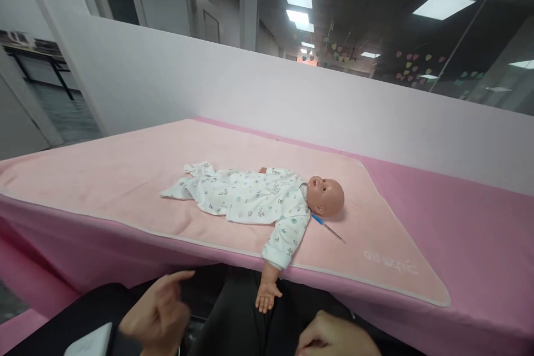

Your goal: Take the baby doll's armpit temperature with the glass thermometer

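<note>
Doll (pixel 246 197) lies mid-frame on a pink blanket (pixel 104 172). At lower left I see the left hand (pixel 158 308), index finger extended; at lower right, the right hand (pixel 336 336) curls, contents I cannot tell.

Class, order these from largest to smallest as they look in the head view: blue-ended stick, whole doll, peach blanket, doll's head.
1. Peach blanket
2. Whole doll
3. Doll's head
4. Blue-ended stick
</note>
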A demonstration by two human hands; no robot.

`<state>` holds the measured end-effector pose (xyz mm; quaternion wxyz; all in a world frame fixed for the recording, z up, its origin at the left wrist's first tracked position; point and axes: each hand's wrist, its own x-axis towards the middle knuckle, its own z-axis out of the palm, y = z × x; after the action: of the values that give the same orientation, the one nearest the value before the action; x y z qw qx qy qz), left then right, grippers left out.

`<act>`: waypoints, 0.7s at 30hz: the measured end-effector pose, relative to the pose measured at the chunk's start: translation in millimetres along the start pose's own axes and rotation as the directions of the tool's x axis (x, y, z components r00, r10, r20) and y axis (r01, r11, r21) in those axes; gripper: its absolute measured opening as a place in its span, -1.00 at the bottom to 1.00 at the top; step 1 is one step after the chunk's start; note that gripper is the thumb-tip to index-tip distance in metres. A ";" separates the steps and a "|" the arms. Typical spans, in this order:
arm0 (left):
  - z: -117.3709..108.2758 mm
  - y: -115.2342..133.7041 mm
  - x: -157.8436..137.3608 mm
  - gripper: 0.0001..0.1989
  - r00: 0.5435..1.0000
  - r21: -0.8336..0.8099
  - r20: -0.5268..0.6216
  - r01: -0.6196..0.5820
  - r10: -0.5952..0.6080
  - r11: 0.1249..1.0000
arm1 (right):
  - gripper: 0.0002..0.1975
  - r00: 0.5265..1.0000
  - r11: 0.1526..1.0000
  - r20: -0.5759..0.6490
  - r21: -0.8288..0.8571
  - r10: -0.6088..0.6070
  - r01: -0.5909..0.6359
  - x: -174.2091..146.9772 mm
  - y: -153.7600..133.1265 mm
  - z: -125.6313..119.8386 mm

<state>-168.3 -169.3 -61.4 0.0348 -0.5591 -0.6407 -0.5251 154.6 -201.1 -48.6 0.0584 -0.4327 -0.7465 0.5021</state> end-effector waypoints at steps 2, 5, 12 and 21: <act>18.8 42.4 23.0 -0.66 0.972 -0.129 -0.217 -0.117 0.087 0.985 | -0.65 0.994 0.990 -0.075 0.125 0.077 -0.068 -17.9 -16.6 -29.2; 64.4 105.6 64.4 -0.65 0.955 -0.379 -0.199 -0.281 0.219 0.882 | -0.58 0.778 0.990 -0.612 0.089 0.144 -0.113 -17.4 -21.1 -69.0; 160.5 152.1 119.1 -0.72 0.815 -0.450 0.055 -0.496 0.577 0.743 | -0.63 0.389 0.807 -0.920 -0.190 0.054 -0.559 16.4 6.1 -100.6; 187.1 131.3 93.0 -0.78 0.757 -0.197 0.173 -0.600 0.630 0.775 | -0.74 0.409 0.865 -0.907 -0.128 0.096 -0.486 1.0 -12.1 -107.4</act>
<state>-2.6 3.9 -2.8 0.0951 -0.7962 -0.3853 -0.4567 202.9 -126.7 13.2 0.2597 -0.7555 -0.5988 0.0570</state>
